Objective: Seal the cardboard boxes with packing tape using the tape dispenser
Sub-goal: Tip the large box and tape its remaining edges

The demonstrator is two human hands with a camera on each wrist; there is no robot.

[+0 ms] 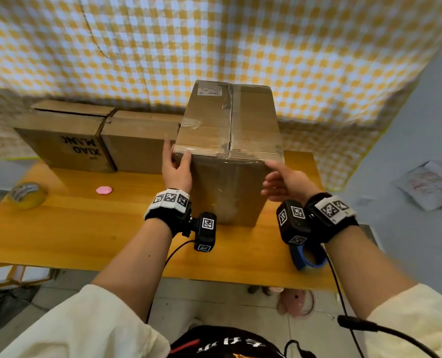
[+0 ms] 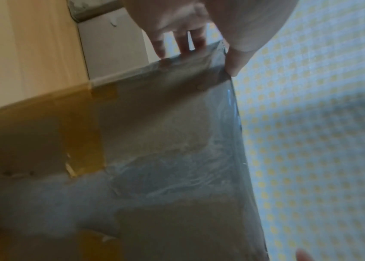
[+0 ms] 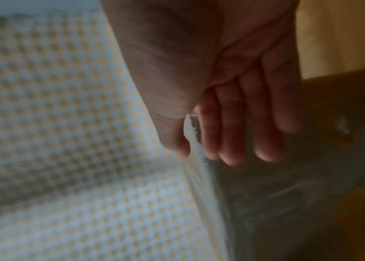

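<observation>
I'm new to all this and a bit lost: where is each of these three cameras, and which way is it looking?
Head: worn on the head, looking forward and down at the tall box on the table; both forearms, left hand and right hand show.
Left wrist: looks along the left hand, whose fingers touch the box at its top corner.
Right wrist: looks along the right hand, open beside the box; blurred.
All three share the box and the checked cloth.

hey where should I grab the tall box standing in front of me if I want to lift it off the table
Take the tall box by its two side walls, one hand from each side, palms flat and low rather than at the top corners. It stands upright and is too wide for one hand, and its faces are smooth, with glossy tape. The left hand already touches the left top corner; the right hand is near the right.
</observation>
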